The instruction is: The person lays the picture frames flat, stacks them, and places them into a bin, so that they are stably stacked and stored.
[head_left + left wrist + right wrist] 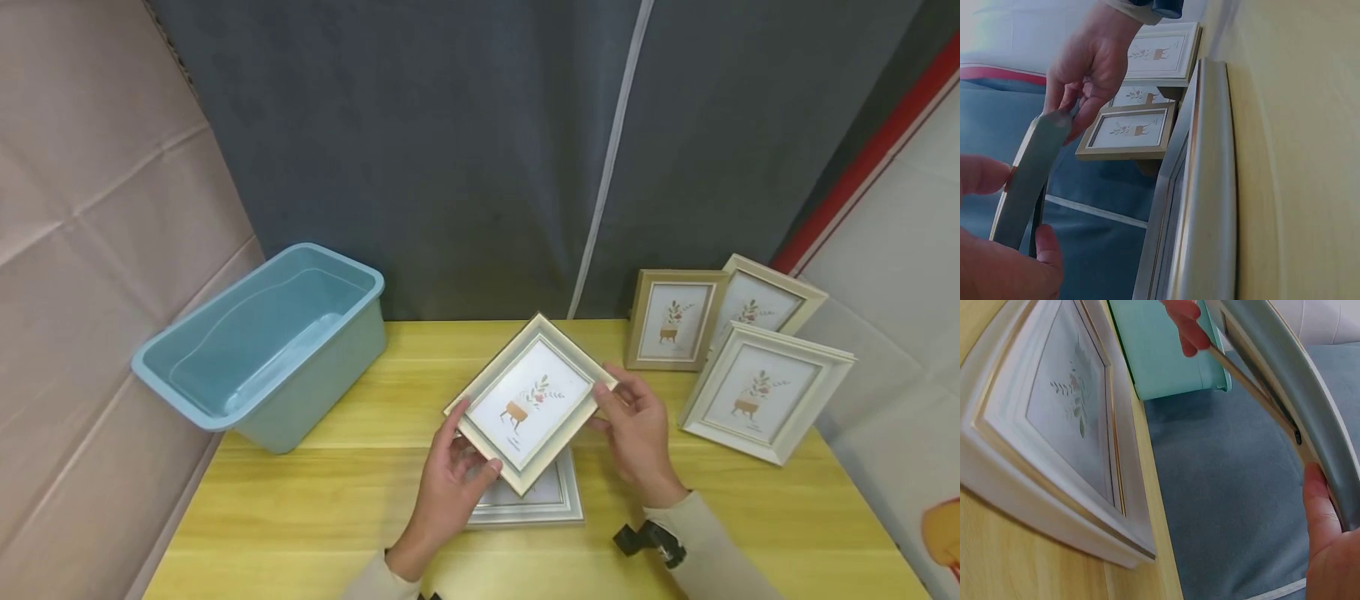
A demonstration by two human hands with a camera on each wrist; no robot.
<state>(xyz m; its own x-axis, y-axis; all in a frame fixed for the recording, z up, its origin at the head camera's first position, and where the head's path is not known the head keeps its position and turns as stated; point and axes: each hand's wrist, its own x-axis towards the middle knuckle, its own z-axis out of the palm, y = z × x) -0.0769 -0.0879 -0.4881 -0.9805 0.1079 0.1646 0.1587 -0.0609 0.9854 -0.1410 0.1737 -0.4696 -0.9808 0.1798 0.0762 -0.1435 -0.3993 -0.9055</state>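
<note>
Both hands hold up a cream picture frame (487,392) with a plant print, tilted above the table. My left hand (448,487) grips its lower left edge, thumb on the front. At the opposite right corner my right hand (636,421) pinches the frame between thumb and fingers. The left wrist view shows the held frame (1032,181) edge-on between both hands; in the right wrist view its back and a thin stand leg (1254,387) show. Beneath it a silver-white picture frame (566,500) lies face up on the table, partly hidden by the held one.
A blue plastic tub (322,383) stands at the table's left. On the right stand a tan frame (637,333), a cream frame (806,296) partly hidden behind others, and a white frame (821,392). A dark grey cloth (450,167) hangs behind the wooden table (300,517).
</note>
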